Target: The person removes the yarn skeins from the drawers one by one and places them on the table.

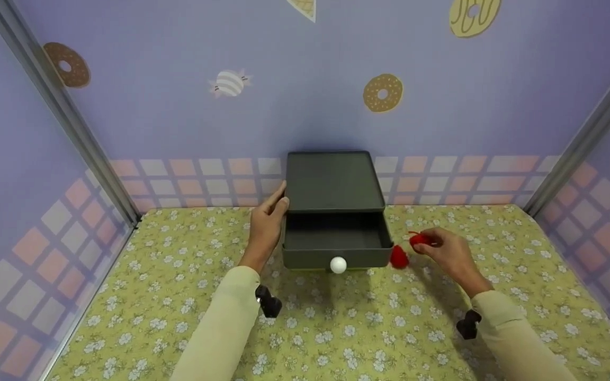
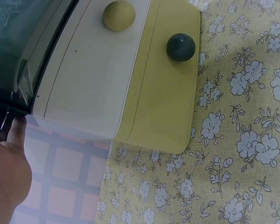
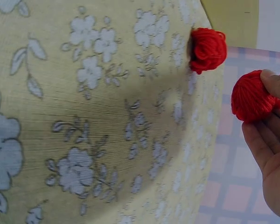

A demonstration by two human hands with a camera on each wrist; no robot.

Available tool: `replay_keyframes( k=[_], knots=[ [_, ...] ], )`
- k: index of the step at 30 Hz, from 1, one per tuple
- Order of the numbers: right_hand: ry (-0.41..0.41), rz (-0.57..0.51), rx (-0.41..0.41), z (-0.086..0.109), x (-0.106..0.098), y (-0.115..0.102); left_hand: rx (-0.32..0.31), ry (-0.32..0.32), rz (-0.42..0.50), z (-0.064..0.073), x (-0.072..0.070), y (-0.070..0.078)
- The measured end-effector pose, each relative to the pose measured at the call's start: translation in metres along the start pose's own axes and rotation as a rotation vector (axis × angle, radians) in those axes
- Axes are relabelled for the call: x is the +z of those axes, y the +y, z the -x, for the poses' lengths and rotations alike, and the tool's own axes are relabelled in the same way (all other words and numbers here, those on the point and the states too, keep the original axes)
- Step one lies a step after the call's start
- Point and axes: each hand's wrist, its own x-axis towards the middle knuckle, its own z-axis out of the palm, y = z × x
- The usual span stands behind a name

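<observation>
A small drawer cabinet (image 1: 334,182) stands against the back wall, its dark grey top drawer (image 1: 310,259) pulled out and no contents visible inside. That drawer has a white knob (image 1: 338,265). Below it, the left wrist view shows a closed white drawer (image 2: 91,70) and a closed yellow drawer (image 2: 163,102). My left hand (image 1: 265,227) rests against the cabinet's left side; some fingertips are hidden. To the right of the cabinet, my right hand (image 1: 450,256) pinches a ball of red yarn (image 3: 253,97) above the table. Another red yarn ball (image 3: 208,50) lies beside the cabinet.
A yellow flowered cloth (image 1: 368,338) covers the table. Purple walls (image 1: 305,95) with printed sweets and pink-and-white squares enclose the back and sides. Metal posts (image 1: 66,116) stand at the back corners.
</observation>
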Motion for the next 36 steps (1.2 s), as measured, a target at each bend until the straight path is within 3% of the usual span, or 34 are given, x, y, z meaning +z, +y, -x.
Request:
replay_keyframes(
  k=[21, 36],
  knots=[
    [-0.034, 0.011, 0.066, -0.002, 0.005, 0.014, 0.002, 0.001, 0.051, -0.002, 0.000, -0.001],
    [-0.091, 0.011, 0.168, -0.001, 0.017, 0.019, -0.007, 0.014, 0.033, -0.001, 0.001, -0.001]
  ],
)
